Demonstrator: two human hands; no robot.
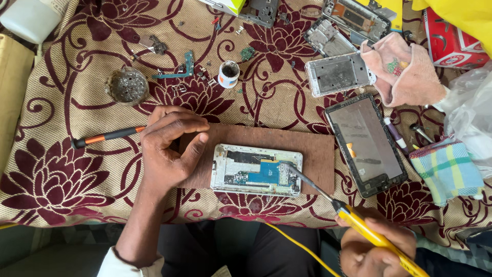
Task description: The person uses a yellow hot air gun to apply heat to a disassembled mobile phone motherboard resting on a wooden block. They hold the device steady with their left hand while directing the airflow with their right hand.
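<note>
Surface: a table draped in a beige cloth with maroon flowers (61, 174) is seen from above, strewn with phone parts.
Board: a brown wooden board (287, 141) is laid on the cloth as a work mat.
Tablet: a dark-screened tablet (365, 144) is laid just right of the board, tilted.
Opened phone: the opened phone (256, 170) is laid flat on the board's lower edge, its long axis running left to right, its blue circuit board turned up and lying toward the right end.
Left hand: the left hand (169, 149) is curled at the phone's left end, thumb against the frame; an orange-and-black tool (105, 136) is gripped in it, its handle pointing left.
Right hand: the right hand (376, 251) is clenched around a yellow soldering iron (353, 220), whose tip is brought onto the blue board from the lower right.
Another person's hand: a gloved hand (402, 69) is rested on a phone frame (339, 73) at upper right.
Step, as judged: the frame is best kept pinned and the tip held on one joint only, briefly.
</note>
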